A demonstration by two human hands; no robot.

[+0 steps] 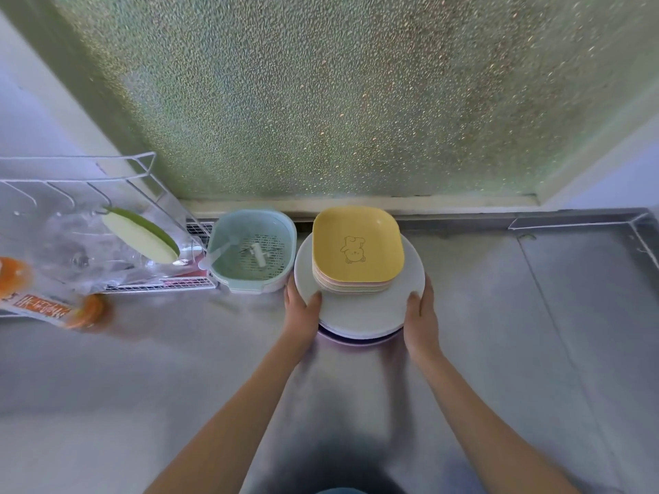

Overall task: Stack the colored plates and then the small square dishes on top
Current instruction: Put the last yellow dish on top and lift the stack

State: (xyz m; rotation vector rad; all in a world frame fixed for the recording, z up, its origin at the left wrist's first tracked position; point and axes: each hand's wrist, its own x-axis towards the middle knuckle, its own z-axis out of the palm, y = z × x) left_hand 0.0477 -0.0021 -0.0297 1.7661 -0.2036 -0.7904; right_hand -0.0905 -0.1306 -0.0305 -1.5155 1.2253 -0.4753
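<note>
Both hands on the plate stack, one at each side of its near half. Left hand: thumb laid over the top rim of the uppermost white plate, the other fingers curled around and under the left edge; closed on the stack. Right hand: thumb on the rim at the right, the other fingers wrapped down the outer edge; also closed on the stack. Both forearms reach in from the bottom of the view.

Round plates: white one on top, at least one more white rim beneath it, and a lilac or pink rim showing at the very bottom near edge. Whether the stack rests on the table or is lifted off it, cannot tell.

Small square dishes: a pile sitting on the far half of the top plate, between and beyond the two hands, not touched by either. Yellow dish uppermost, with pink and pale edges showing below. A line-drawn bear on the yellow dish appears upside down to the wearer. Pile sits roughly square to the wall, no clear long axis.

Just left of the stack, a pale blue-green colander basket. Further left, a white wire rack with a yellow-green sponge. Frosted window behind.
</note>
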